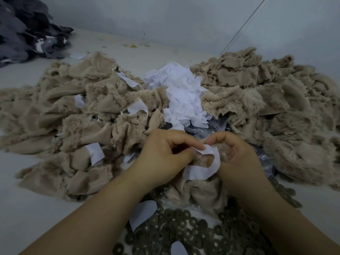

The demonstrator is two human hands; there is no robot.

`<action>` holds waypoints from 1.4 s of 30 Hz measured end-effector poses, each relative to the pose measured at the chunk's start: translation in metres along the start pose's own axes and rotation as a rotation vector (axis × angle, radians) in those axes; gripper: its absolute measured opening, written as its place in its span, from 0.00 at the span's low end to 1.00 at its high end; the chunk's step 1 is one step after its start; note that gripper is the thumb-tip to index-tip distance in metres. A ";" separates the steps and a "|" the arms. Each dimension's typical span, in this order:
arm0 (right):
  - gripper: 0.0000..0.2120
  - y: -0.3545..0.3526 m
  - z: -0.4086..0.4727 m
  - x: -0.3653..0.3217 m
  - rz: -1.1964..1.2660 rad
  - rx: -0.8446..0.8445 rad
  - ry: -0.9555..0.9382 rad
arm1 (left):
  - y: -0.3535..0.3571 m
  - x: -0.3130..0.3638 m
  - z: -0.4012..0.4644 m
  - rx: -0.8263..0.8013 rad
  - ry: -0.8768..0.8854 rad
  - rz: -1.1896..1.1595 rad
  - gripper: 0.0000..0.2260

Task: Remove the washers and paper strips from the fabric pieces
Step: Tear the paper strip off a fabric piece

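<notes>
One cam only, head-mounted, wide-angle, looking fwd and down from above the forearms. Close in: left hand (163, 153) and right hand (237, 155) sit lower-centre, washers (193, 232) at bottom edge. Far side reaches the wall (184, 21) up top; no 2nd view, so no overlap.

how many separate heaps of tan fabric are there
2: a tan heap on the left with paper strips attached, and a tan heap on the right without any showing. The white paper pile divides them. More may lie out of frame.
</notes>
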State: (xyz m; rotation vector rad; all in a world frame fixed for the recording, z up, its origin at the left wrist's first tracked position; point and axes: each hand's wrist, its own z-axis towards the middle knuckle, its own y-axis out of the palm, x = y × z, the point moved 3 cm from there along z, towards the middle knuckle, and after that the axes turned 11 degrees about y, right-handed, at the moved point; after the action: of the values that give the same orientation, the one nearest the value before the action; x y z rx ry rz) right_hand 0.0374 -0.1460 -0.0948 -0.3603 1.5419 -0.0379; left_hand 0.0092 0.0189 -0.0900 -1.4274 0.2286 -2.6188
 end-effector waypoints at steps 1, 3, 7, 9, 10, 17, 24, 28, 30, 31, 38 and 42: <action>0.10 0.000 0.001 0.002 -0.001 -0.002 0.006 | 0.000 0.001 0.000 0.000 0.004 -0.030 0.07; 0.10 0.000 0.001 0.002 -0.015 0.008 0.005 | -0.001 0.003 0.000 0.007 0.004 -0.135 0.07; 0.11 -0.001 0.003 0.003 -0.027 0.016 0.001 | 0.001 0.007 -0.002 -0.037 -0.049 -0.355 0.05; 0.09 -0.002 0.005 0.004 -0.064 0.014 -0.005 | 0.005 0.010 -0.004 -0.116 -0.067 -0.460 0.05; 0.10 -0.001 0.005 0.005 -0.068 0.023 0.000 | 0.008 0.011 -0.004 -0.146 -0.080 -0.502 0.07; 0.09 0.005 -0.004 -0.001 -0.218 0.113 -0.153 | 0.015 0.010 -0.003 -0.005 -0.076 -0.413 0.04; 0.10 -0.005 -0.016 -0.020 -0.095 0.237 -0.184 | 0.017 0.010 -0.002 0.086 -0.012 -0.214 0.02; 0.14 -0.006 -0.017 -0.021 -0.021 0.259 -0.140 | 0.017 0.015 -0.001 0.143 0.017 -0.108 0.02; 0.18 -0.006 -0.017 -0.023 -0.017 0.282 -0.121 | 0.017 0.016 -0.001 0.138 0.015 -0.091 0.03; 0.15 -0.007 -0.017 -0.023 -0.015 0.283 -0.110 | 0.016 0.016 -0.001 0.134 0.021 -0.072 0.03; 0.09 -0.007 -0.012 -0.013 0.044 0.256 0.000 | 0.016 0.015 -0.004 0.187 0.007 0.074 0.05; 0.08 -0.006 -0.012 -0.010 0.075 0.246 0.048 | 0.016 0.016 -0.003 0.190 0.026 0.231 0.03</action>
State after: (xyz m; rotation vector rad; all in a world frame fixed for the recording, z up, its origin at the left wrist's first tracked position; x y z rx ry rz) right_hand 0.0263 -0.1515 -0.0833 -0.1068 1.5762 -0.1768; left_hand -0.0015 0.0006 -0.0815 -1.2272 0.1338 -2.4023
